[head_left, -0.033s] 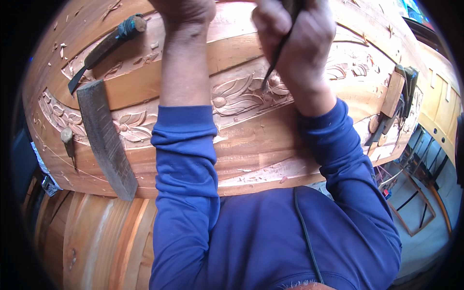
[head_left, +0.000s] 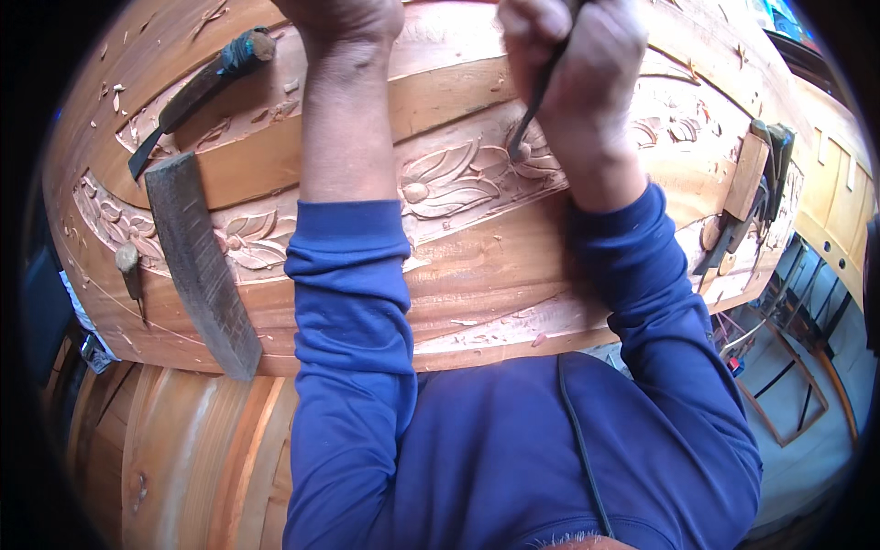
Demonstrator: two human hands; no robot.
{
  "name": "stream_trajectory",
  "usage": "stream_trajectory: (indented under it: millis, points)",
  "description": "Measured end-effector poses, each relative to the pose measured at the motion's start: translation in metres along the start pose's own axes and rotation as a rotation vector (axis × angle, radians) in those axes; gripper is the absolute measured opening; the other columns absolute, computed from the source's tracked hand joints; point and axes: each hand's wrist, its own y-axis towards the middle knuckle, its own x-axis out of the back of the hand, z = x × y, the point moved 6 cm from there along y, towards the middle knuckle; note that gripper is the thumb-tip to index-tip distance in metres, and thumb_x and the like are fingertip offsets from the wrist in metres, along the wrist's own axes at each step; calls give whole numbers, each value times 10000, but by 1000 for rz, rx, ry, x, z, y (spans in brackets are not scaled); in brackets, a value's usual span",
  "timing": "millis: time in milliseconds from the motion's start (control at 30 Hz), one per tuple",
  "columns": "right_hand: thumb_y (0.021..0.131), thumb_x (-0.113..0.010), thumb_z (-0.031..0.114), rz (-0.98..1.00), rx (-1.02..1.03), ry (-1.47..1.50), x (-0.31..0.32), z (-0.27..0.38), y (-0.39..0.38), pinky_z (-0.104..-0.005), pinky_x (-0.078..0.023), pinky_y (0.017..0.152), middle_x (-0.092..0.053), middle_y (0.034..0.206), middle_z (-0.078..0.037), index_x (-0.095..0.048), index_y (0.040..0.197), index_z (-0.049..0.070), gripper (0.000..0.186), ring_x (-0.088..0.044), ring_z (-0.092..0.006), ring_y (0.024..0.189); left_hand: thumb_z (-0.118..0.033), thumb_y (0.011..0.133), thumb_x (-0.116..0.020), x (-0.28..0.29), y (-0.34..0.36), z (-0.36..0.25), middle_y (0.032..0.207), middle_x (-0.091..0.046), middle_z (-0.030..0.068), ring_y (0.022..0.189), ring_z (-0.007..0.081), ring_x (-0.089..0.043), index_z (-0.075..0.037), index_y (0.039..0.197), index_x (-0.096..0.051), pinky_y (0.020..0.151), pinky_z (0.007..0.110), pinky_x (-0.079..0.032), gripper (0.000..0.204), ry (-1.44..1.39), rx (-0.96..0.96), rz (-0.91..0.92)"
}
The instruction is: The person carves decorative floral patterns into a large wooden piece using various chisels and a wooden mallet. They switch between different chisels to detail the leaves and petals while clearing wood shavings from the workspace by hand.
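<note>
My right hand [head_left: 587,87] is closed around a dark, slim carving chisel [head_left: 535,108]. The chisel slants down, and its tip meets the round centre of a carved flower. That flower belongs to a carved floral band [head_left: 449,179] running across a large wooden panel [head_left: 513,252]. At the top edge is my left hand [head_left: 353,23], resting over the panel left of the right hand. Its fingers are cut off by the picture's edge, so what they do is hidden.
A chisel with a blue-wrapped handle [head_left: 243,53] lies at the upper left. Near it are a long, ridged grey block [head_left: 202,266] and a small, round-handled pointed tool [head_left: 128,261]. Several carving tools [head_left: 765,174] are grouped at the right. Wood shavings dot the panel.
My right hand has shifted slightly right with the chisel. The tip has gone from the carved leaf left of the flower to the flower's round centre. My left hand has barely moved.
</note>
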Motion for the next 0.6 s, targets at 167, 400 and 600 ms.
stream_trajectory:
  millis: [167,400,600]
  points:
    - [1128,-452,335,-133,287,-183,66,48,29,-177,-378,435,-499,934,-25,-492,1218,93,261,-467,-45,569,-569,1039,-422,8,3,6,836,-693,158,723,263,-713,60,1405,-436,681,386,-616,728,84,56,-72]
    - [1103,-503,367,-291,405,-214,88,79,28,-194,-384,448,-514,890,-4,-512,1243,110,292,-483,-57,583,-528,1054,-434,14,4,5,837,-709,134,719,246,-711,51,1395,-476,686,359,-602,673,271,119,-173]
    - [1062,-589,338,-404,528,-280,92,104,9,-246,-447,513,-530,817,21,-589,1220,111,277,-518,-88,609,-535,1065,-413,1,2,21,822,-700,124,729,243,-703,50,1424,-467,705,365,-592,689,266,173,-67]
